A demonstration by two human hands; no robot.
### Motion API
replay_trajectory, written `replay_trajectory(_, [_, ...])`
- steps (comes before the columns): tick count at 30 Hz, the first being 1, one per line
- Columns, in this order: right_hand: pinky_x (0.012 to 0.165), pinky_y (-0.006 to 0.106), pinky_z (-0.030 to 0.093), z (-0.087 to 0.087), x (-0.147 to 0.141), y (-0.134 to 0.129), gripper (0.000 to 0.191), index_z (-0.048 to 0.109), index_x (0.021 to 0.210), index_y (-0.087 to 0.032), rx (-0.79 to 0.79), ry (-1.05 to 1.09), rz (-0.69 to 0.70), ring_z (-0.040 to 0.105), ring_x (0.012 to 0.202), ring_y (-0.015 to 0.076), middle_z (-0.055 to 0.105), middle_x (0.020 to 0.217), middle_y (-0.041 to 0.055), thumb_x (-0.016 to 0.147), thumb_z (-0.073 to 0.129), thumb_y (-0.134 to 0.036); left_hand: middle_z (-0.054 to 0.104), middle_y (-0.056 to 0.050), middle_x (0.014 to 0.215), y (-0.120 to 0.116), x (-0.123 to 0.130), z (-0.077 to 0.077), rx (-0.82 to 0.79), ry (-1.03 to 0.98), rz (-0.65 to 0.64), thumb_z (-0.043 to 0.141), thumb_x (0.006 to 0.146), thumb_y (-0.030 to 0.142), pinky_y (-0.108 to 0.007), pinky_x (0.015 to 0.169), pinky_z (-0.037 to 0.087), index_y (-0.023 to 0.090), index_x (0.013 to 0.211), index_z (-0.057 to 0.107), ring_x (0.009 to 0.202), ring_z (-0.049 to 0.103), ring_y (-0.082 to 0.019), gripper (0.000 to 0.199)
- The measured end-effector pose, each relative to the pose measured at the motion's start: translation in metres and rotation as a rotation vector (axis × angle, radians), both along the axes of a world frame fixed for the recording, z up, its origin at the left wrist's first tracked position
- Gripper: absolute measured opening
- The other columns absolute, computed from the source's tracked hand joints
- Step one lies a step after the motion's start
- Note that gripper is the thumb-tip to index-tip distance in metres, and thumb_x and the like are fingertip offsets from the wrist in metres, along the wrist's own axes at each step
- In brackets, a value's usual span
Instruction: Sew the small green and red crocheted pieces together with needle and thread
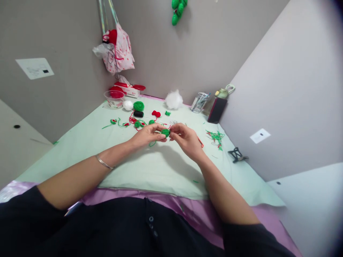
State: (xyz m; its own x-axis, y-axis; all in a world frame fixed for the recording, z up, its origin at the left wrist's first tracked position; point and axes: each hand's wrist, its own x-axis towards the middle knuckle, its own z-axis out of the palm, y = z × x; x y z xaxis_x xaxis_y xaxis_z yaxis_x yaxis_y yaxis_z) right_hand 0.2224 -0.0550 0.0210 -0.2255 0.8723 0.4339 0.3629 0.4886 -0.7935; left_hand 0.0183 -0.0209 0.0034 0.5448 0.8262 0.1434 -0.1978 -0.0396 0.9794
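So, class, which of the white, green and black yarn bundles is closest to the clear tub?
The white ball: it sits right by the clear tub, while the green ball and black spool lie farther right.

green knitted piece [165,133] | small, rounded | in left fingers [159,136], right fingers [175,137] at its edge

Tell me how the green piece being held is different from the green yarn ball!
The green piece is held up in the left hand; the green yarn ball rests on the table. The green piece is nearer; the green yarn ball is farther back. Both are green.
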Motion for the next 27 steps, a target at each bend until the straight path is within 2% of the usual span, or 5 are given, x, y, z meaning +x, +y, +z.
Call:
replay_trajectory(6, [0.072,0.028,0.051,0.000,-0.002,-0.008,0.011,0.064,0.097,-0.022,0.358,-0.399,-0.059,0.065,0.078,0.0163,0.069,0.090,0.0055,0.099,0.053,-0.023,0.071,-0.003,0.093,-0.002,0.003,-0.002,0.009,0.058,0.033,0.087,0.070,0.037,-0.037,0.086,0.056,0.015,0.098,0.068,0.081,0.073,-0.018,0.040])
replay_trajectory(11, [0.067,0.025,0.044,-0.002,0.003,-0.006,0.013,0.064,0.098,-0.021,0.363,-0.632,-0.040,0.064,0.073,0.0152,0.072,0.087,0.0047,0.101,0.051,-0.021,0.071,-0.002,0.087,-0.004,0.007,-0.008,0.007,0.104,0.031,0.087,0.069,0.039,-0.035,0.083,0.056,0.015,0.089,0.065,0.079,0.072,-0.018,0.037])
replay_trajectory(19, [0.060,0.026,0.044,0.006,-0.010,-0.015,0.015,0.067,0.089,-0.021,0.417,-0.392,-0.082,0.060,0.066,0.0114,0.072,0.105,0.0089,0.097,0.055,-0.025,0.069,0.000,0.079,0.000,0.008,-0.012,0.042,0.155,0.037,0.086,0.066,0.037,-0.034,0.079,0.056,0.016,0.084,0.063,0.076,0.070,-0.017,0.036])
replay_trajectory(23, [0.050,0.025,0.043,0.017,-0.011,-0.020,0.018,0.058,0.092,-0.022,0.051,0.087,0.060,0.058,0.055,0.0108,0.072,0.090,0.0046,0.097,0.057,-0.040,0.070,-0.001,0.084,0.003,0.006,-0.013,0.040,0.174,0.043,0.087,0.065,0.040,-0.035,0.080,0.055,0.016,0.086,0.063,0.079,0.071,-0.018,0.040])
replay_trajectory(27, [0.043,0.023,0.032,0.028,-0.002,-0.021,0.031,0.050,0.089,-0.024,-0.258,0.280,0.161,0.044,0.040,0.0097,0.054,0.053,-0.0069,0.092,0.062,-0.052,0.071,-0.004,0.090,0.004,0.003,-0.011,0.053,0.211,0.098,0.088,0.064,0.039,-0.036,0.078,0.054,0.016,0.089,0.066,0.079,0.070,-0.019,0.041])
